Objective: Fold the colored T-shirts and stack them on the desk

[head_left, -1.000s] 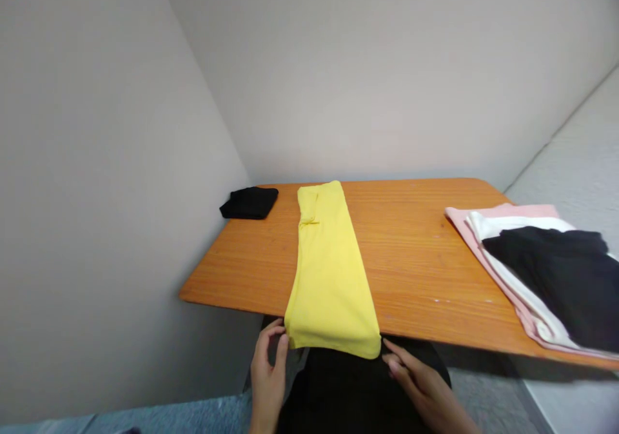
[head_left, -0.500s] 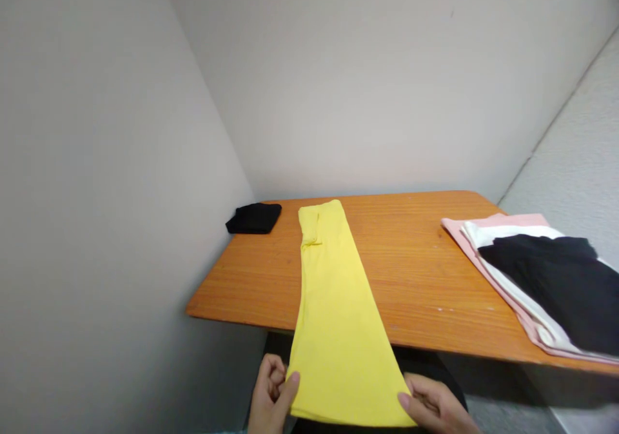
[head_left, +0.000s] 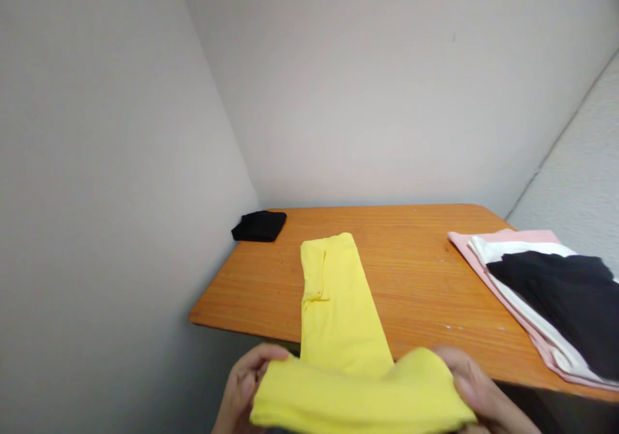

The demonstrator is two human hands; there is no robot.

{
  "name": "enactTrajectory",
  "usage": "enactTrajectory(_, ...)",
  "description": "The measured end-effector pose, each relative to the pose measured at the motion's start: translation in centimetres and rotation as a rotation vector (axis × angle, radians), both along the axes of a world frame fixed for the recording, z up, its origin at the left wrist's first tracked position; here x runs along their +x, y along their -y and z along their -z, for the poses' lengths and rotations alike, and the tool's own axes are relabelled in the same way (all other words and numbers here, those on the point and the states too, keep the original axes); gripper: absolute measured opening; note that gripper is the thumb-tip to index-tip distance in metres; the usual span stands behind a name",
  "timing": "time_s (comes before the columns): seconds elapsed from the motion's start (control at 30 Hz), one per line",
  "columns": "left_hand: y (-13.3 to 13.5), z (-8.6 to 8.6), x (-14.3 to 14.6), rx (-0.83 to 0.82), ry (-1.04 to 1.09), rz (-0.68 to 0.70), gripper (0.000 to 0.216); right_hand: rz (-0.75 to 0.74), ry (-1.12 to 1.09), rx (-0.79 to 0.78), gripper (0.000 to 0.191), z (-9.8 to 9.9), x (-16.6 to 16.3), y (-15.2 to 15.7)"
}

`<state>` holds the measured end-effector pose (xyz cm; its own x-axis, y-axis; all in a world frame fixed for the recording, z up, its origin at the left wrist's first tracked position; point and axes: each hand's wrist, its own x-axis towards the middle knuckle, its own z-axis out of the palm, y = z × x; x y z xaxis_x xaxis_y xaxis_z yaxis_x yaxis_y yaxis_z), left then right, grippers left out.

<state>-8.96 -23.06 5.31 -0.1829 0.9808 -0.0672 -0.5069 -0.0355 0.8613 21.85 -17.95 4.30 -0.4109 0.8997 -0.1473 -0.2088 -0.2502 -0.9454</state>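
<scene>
A yellow T-shirt (head_left: pixel 338 318), folded lengthwise into a long strip, lies on the wooden table (head_left: pixel 406 253) with a sleeve turned in near its far end. Its near end hangs past the table's front edge, raised and bent over in both hands. My left hand (head_left: pixel 244 382) is closed on the left side of that end, fingers partly behind the cloth. On the right side my right hand (head_left: pixel 476 389) grips the same end, slightly blurred, with some fingers hidden under the fabric.
A small folded black cloth (head_left: pixel 260 226) sits at the table's far left corner by the wall. On the right lies a stack of garments: black (head_left: pixel 561 305) on top, white (head_left: pixel 493 249) under it, pink (head_left: pixel 459 244) at the bottom. Walls border the table behind and left.
Both hands have lifted the shirt's near end and bent it over. The shirt's far end has slid closer to me along the table.
</scene>
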Motion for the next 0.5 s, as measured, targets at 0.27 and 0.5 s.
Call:
enactTrajectory(0.27, -18.4, -0.8, -1.1, 0.222, -0.348, 0.066, 0.063, 0.18, 0.118, 0.412, 0.057, -3.8, -6.1, -15.6)
enactTrajectory(0.5, -24.0, 5.4, -2.6, -0.209, -1.32, -0.142, 0.039, 0.375, 0.92, 0.619, 0.036, 2.0, -3.7, -14.5)
